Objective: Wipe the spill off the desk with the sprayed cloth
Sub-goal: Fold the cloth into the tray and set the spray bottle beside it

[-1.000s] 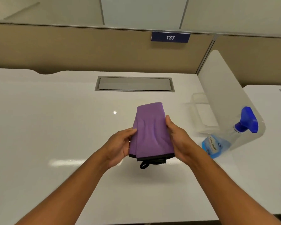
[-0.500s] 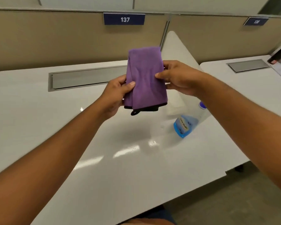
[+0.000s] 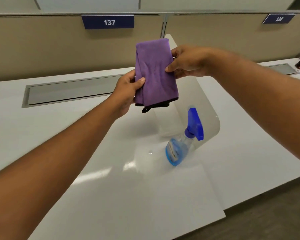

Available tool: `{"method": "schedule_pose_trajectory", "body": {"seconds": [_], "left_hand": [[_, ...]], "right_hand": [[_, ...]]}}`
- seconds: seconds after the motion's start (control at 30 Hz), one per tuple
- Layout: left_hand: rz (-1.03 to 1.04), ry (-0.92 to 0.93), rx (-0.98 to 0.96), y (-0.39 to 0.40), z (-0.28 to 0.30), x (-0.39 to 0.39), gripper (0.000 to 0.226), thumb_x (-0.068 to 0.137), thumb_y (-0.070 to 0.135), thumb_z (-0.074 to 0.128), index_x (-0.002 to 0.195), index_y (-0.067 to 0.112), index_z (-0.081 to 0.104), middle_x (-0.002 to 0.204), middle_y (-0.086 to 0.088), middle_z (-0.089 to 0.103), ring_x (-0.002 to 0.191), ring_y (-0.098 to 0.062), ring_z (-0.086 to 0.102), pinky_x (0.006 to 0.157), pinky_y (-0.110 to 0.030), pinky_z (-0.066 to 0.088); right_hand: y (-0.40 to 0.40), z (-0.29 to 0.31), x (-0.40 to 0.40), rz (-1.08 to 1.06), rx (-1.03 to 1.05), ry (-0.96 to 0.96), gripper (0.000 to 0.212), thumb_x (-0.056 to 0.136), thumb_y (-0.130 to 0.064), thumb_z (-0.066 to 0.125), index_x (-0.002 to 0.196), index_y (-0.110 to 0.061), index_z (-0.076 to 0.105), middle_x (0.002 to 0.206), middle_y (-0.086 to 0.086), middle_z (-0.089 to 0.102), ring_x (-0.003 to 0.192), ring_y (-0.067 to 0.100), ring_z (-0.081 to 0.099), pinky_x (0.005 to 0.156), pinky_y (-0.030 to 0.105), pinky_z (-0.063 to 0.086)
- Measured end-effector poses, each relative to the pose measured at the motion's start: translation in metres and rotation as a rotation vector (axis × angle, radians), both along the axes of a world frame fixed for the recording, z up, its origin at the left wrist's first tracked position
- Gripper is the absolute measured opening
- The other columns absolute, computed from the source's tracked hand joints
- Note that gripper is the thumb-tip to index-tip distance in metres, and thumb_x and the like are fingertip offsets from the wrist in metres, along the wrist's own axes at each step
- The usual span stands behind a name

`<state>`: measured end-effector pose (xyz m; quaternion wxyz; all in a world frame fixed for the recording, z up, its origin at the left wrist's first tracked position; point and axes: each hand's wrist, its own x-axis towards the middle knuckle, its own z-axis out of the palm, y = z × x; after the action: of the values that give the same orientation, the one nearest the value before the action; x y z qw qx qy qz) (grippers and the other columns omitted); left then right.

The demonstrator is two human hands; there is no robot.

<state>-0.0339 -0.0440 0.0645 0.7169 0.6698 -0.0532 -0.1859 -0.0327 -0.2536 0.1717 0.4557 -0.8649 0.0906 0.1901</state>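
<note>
A folded purple cloth [image 3: 155, 73] with a black hem and a small loop hangs upright in the air above the white desk [image 3: 111, 187]. My left hand [image 3: 128, 89] grips its lower left edge, thumb on the front. My right hand [image 3: 185, 63] pinches its right edge higher up. Below the cloth, a clear spray bottle [image 3: 180, 148] with blue liquid and a blue trigger head stands on the desk. A small wet spot [image 3: 150, 152] glints on the desk just left of the bottle.
A translucent divider panel [image 3: 197, 104] rises behind the bottle, between this desk and the neighbouring one. A grey cable tray lid [image 3: 68, 91] is set into the desk's back. A beige partition carries a sign reading 137 [image 3: 108, 22]. The desk's front edge drops to grey floor at lower right.
Both hands lifted the cloth from low over the desk to chest height. The view swung right, so the spray bottle now sits under the cloth.
</note>
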Motion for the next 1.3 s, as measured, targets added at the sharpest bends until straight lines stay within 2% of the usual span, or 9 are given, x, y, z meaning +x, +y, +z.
{"method": "schedule_pose_trajectory", "body": {"seconds": [0.2, 0.33, 0.4, 0.57, 0.73, 0.83, 1.07, 1.2, 1.3], "left_hand": [[0.029, 0.026, 0.049, -0.048, -0.018, 0.020, 0.036, 0.109, 0.018, 0.051, 0.144, 0.023, 0.060, 0.134, -0.003, 0.070, 0.121, -0.027, 0.069, 0.095, -0.056, 0.061], [0.079, 0.025, 0.114, -0.070, -0.031, 0.031, 0.039, 0.108, 0.020, 0.054, 0.148, 0.021, 0.056, 0.134, -0.005, 0.068, 0.121, -0.027, 0.067, 0.097, -0.056, 0.060], [0.096, -0.007, 0.175, -0.076, -0.038, 0.035, 0.040, 0.107, 0.021, 0.057, 0.147, 0.019, 0.056, 0.132, -0.006, 0.067, 0.120, -0.027, 0.067, 0.098, -0.055, 0.060], [0.097, -0.249, 0.446, -0.074, -0.059, 0.043, 0.038, 0.099, 0.024, 0.069, 0.135, 0.013, 0.064, 0.122, -0.003, 0.071, 0.110, -0.023, 0.068, 0.096, -0.046, 0.062], [0.115, -0.302, 0.587, -0.071, -0.078, 0.050, 0.044, 0.093, 0.034, 0.077, 0.132, 0.014, 0.069, 0.116, -0.002, 0.076, 0.100, -0.019, 0.071, 0.084, -0.031, 0.058], [0.155, -0.293, 0.581, -0.077, -0.085, 0.052, 0.040, 0.093, 0.030, 0.077, 0.129, 0.015, 0.070, 0.116, -0.001, 0.075, 0.098, -0.017, 0.069, 0.088, -0.035, 0.060], [0.101, -0.261, 0.705, -0.080, -0.095, 0.063, 0.042, 0.093, 0.027, 0.078, 0.132, 0.015, 0.072, 0.127, -0.006, 0.072, 0.115, -0.025, 0.067, 0.089, -0.031, 0.049], [0.059, -0.246, 0.705, -0.075, -0.099, 0.069, 0.043, 0.093, 0.023, 0.078, 0.135, 0.015, 0.071, 0.131, -0.008, 0.071, 0.120, -0.026, 0.066, 0.093, -0.032, 0.050], [0.045, -0.191, 0.675, -0.076, -0.101, 0.070, 0.043, 0.094, 0.020, 0.077, 0.136, 0.013, 0.069, 0.132, -0.011, 0.070, 0.118, -0.031, 0.067, 0.101, -0.047, 0.058]], "right_hand": [[-0.044, -0.031, 0.020, -0.053, 0.069, -0.011, 0.038, 0.102, 0.003, 0.060, 0.139, -0.006, 0.062, 0.130, 0.009, 0.071, 0.116, 0.025, 0.072, 0.100, 0.041, 0.060], [-0.055, -0.047, 0.032, -0.087, 0.021, -0.030, 0.038, 0.102, 0.004, 0.059, 0.139, -0.005, 0.061, 0.127, 0.009, 0.069, 0.112, 0.025, 0.071, 0.079, 0.031, 0.063], [-0.056, -0.055, 0.037, -0.098, -0.012, -0.033, 0.039, 0.102, 0.005, 0.058, 0.140, -0.005, 0.059, 0.130, 0.009, 0.067, 0.114, 0.027, 0.069, 0.077, 0.032, 0.061], [-0.051, -0.081, 0.044, -0.124, -0.062, 0.028, 0.041, 0.101, 0.009, 0.053, 0.140, -0.006, 0.054, 0.135, 0.012, 0.061, 0.118, 0.031, 0.064, 0.083, 0.040, 0.057], [-0.047, -0.107, 0.049, -0.168, -0.075, 0.053, 0.042, 0.101, 0.010, 0.052, 0.140, -0.006, 0.054, 0.136, 0.013, 0.059, 0.118, 0.032, 0.063, 0.083, 0.041, 0.057], [-0.046, -0.120, 0.052, -0.199, -0.077, 0.038, 0.042, 0.101, 0.008, 0.052, 0.141, -0.007, 0.053, 0.139, 0.014, 0.059, 0.121, 0.032, 0.062, 0.096, 0.044, 0.060], [-0.043, -0.149, 0.053, -0.235, -0.162, -0.035, 0.039, 0.103, 0.000, 0.055, 0.141, -0.008, 0.053, 0.138, 0.014, 0.061, 0.124, 0.032, 0.061, 0.106, 0.047, 0.055], [-0.039, -0.157, 0.052, -0.253, -0.228, -0.084, 0.033, 0.107, -0.012, 0.054, 0.140, -0.009, 0.052, 0.139, 0.014, 0.061, 0.124, 0.030, 0.061, 0.107, 0.042, 0.053], [-0.037, -0.161, 0.048, -0.255, -0.272, -0.115, 0.034, 0.108, -0.014, 0.053, 0.141, -0.008, 0.047, 0.140, 0.014, 0.058, 0.125, 0.029, 0.059, 0.102, 0.037, 0.050]]}}
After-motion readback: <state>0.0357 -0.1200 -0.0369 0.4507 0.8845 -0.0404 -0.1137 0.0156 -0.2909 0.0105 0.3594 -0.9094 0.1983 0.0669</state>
